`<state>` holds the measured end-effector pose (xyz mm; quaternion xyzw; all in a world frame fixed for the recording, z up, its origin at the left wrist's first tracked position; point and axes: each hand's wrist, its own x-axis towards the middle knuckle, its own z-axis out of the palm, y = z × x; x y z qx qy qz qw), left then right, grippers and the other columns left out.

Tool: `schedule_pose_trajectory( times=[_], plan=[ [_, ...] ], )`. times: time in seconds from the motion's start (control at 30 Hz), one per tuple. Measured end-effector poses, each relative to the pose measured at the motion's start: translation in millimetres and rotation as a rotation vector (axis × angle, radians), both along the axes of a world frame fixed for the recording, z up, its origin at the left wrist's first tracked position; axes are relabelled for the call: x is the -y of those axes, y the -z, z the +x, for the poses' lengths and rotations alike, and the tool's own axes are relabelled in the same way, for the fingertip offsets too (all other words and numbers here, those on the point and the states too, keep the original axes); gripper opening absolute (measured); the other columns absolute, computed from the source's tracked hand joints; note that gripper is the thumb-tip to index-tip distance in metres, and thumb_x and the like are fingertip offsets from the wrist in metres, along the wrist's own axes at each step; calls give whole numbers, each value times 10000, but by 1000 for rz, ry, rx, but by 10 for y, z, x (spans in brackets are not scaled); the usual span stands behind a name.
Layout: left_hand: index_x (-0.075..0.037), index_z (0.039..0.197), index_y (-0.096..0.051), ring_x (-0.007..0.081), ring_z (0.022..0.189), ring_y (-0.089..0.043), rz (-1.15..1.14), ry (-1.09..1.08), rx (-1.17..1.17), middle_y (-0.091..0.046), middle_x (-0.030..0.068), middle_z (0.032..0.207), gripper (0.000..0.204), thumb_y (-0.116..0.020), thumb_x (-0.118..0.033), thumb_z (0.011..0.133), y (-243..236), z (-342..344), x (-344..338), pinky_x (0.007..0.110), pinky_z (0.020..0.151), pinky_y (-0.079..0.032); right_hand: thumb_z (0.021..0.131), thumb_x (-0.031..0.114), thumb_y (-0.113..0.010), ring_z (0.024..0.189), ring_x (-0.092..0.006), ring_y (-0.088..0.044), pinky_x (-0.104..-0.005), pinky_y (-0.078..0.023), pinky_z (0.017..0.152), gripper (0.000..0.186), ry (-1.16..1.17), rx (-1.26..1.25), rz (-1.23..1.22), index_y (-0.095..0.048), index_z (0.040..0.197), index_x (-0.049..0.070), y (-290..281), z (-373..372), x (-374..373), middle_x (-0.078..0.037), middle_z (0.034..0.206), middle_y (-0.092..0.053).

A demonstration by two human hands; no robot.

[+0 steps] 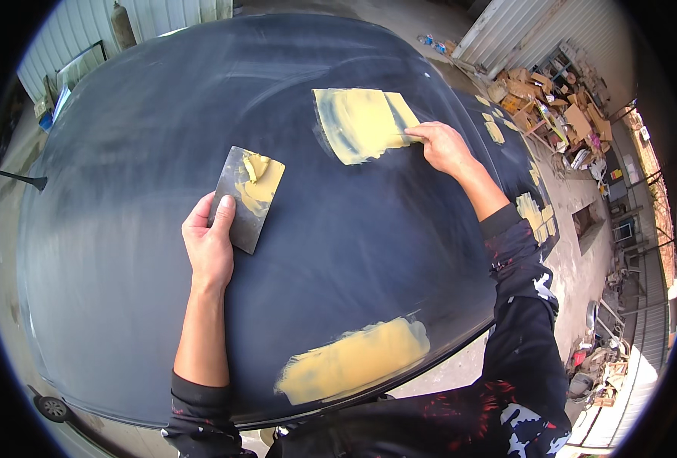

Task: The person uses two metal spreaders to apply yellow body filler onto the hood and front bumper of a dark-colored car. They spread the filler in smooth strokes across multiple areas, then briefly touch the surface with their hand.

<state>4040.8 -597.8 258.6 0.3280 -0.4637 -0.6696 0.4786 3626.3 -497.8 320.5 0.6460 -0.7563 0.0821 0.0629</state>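
My left hand (pixel 211 244) grips a flat grey metal plate (pixel 243 223) carrying a mound of yellow putty (pixel 255 170), thumb on top. My right hand (pixel 443 146) pinches a thin spreader (pixel 407 120) seen nearly edge-on on a streaked yellow putty patch (pixel 354 124) on the dark car body panel (pixel 361 221). Its fingertips are at the patch's right side. A second, longer yellow patch (pixel 354 359) lies near the panel's lower edge, below and between my forearms. Smaller putty patches (pixel 535 220) dot the sloping dark surface at the right.
Piled cardboard boxes and junk (pixel 571 118) stand at the back right, more clutter (pixel 606 374) at the lower right. A gas cylinder (pixel 123 27) is by the corrugated wall at the top left. A car wheel (pixel 52 407) shows at the lower left, beside the panel's edge.
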Motion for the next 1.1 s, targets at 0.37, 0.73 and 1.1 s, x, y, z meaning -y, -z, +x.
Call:
schedule_pose_trajectory(
  times=[0.37, 0.73, 1.1],
  plan=[
    [14, 1157, -690, 76, 876, -632, -4, 0, -13, -719, 23, 989, 241, -664, -156, 987, 29, 11, 3, 241, 825, -506, 827, -18, -515, 1112, -344, -649, -417, -514, 941, 488, 345, 78, 86, -723, 1214, 195, 36, -612, 1188, -138, 1173, -709],
    [19, 1167, -679, 77, 891, -636, -8, 8, -5, -722, 38, 995, 259, -656, -173, 995, 48, 31, 12, 237, 837, -500, 850, -83, -497, 1105, -299, -673, -340, -497, 968, 489, 220, 231, 321, -734, 1206, 154, -76, -786, 746, -148, 1200, -714],
    [8, 1150, -690, 65, 882, -631, -14, 13, -19, -718, 20, 988, 228, -651, -158, 998, 41, 3, 12, 227, 821, -499, 875, -34, -556, 969, -306, -691, -401, -515, 854, 347, 241, 211, 400, -718, 1163, 73, -340, -340, 106, -185, 1044, -726]
  ],
)
